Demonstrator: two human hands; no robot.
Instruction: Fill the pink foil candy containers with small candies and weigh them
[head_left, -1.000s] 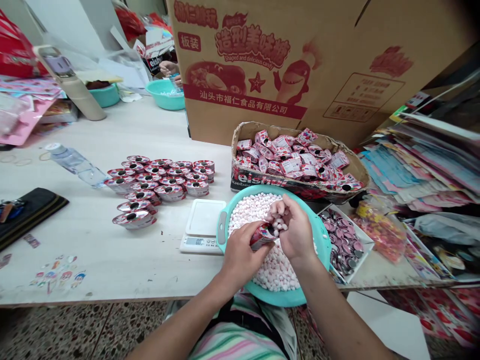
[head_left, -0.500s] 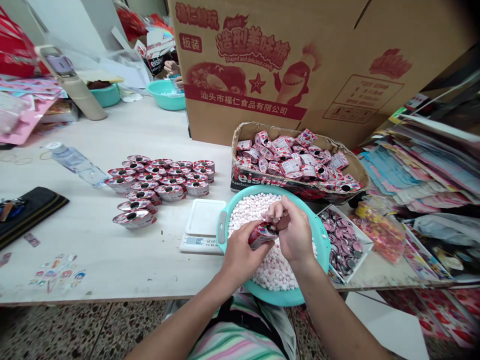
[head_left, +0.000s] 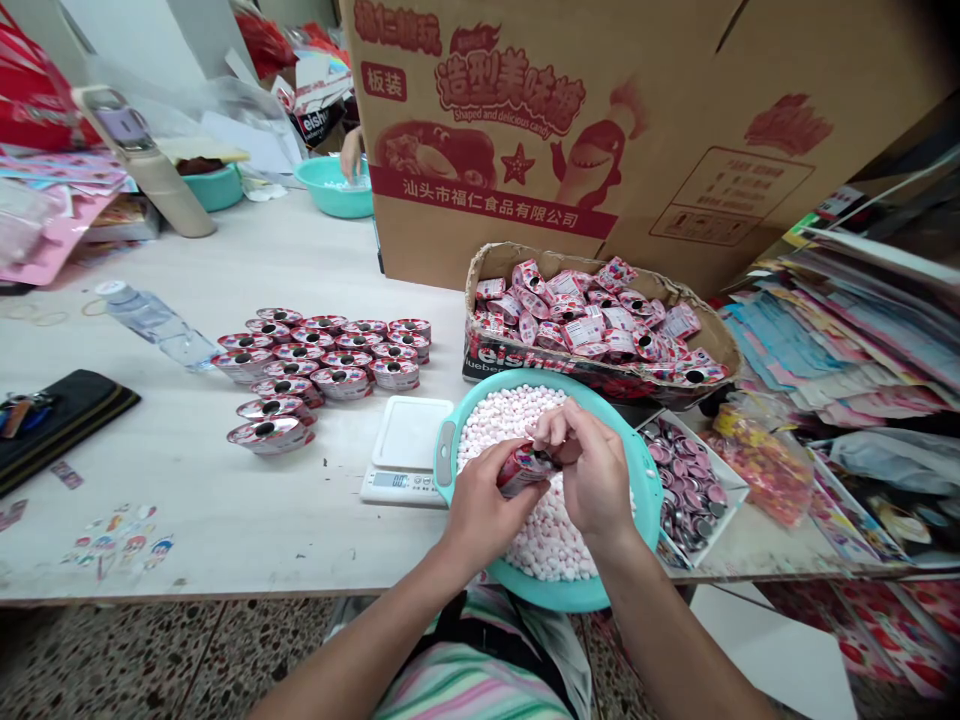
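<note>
The left hand (head_left: 484, 505) grips a small red-and-white foil packet (head_left: 523, 470) above a teal basin (head_left: 645, 490) of pale pink candies (head_left: 540, 535) at the table's (head_left: 180, 510) front edge. The right hand (head_left: 589, 468) is pinched closed at the packet's end. A scale (head_left: 405, 450) sits just left of the basin, beside rows of similar packets (head_left: 322, 365).

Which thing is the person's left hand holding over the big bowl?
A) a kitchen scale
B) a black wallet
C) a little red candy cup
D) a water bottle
C. The left hand grips a little red candy cup above the teal bowl of pale candies.
</note>
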